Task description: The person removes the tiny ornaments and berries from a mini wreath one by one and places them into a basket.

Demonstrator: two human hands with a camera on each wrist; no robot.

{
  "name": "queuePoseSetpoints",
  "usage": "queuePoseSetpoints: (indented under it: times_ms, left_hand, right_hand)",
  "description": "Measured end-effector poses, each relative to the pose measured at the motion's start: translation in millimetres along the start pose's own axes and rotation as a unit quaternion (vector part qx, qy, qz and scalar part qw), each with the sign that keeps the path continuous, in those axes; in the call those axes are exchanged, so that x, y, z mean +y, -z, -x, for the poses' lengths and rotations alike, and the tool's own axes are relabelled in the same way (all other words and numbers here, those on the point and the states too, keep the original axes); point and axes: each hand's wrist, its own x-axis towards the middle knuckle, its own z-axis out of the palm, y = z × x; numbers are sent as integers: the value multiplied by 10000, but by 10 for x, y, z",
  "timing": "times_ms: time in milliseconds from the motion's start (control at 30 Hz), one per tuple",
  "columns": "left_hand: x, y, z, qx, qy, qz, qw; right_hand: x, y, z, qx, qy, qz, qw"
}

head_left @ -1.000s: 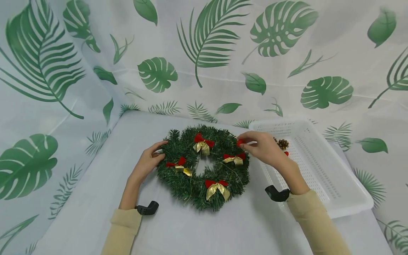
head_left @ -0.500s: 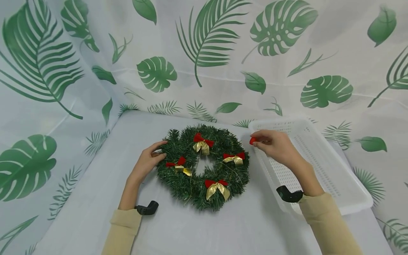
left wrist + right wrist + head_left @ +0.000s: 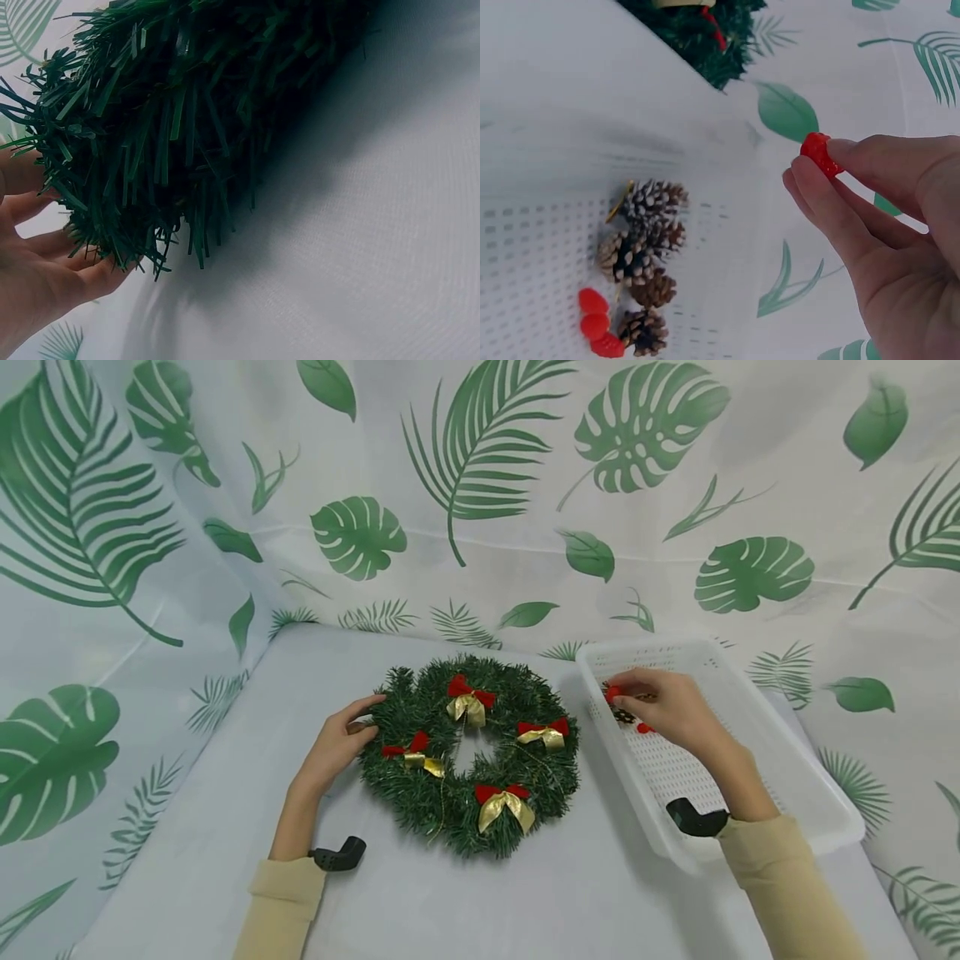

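Observation:
A green tinsel wreath (image 3: 438, 797) lies on the white table, decorated with several red-and-gold bows, such as the front bow (image 3: 506, 810). At its left edge, my left hand (image 3: 337, 743) grips the greenery; in the left wrist view, the hand's fingers (image 3: 101, 277) reach beneath the tufts. Between thumb and fingertips, my right hand (image 3: 675, 710) pinches a small, bumpy red ornament (image 3: 819, 154), above the far left part of the white basket (image 3: 663, 839). Inside that basket, several pine cones (image 3: 641, 251) and red pieces (image 3: 594, 325) sit together.
The perforated basket stands right of the wreath, its raised wall between the two. A white cloth (image 3: 487, 527) printed with green leaves hangs behind and at the left of the table (image 3: 450, 910).
My right hand has moved from the wreath's right edge to over the basket, carrying the red ornament rightward. The left hand stays at the wreath's left edge. The head view has shifted slightly.

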Motion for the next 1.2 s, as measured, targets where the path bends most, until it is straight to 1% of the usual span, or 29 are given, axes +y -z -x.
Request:
queuePoseSetpoints:
  times_ms: [233,500,767,1200]
  left_hand:
    - [-1,3,7,-17,21,36,10000]
    - [5,5,8,-25,13,5,10000]
    - [-3,-11,-5,-7,-46,-51,10000]
    - [9,-1,7,-50,-60,39,10000]
  right_hand:
    - [94,64,40,88,11,174,9998]
    - [279,101,72,20,-208,93,9997]
    - [453,87,64,25,-431,287,9987]
    - [662,38,21,-253,-803,289,9960]
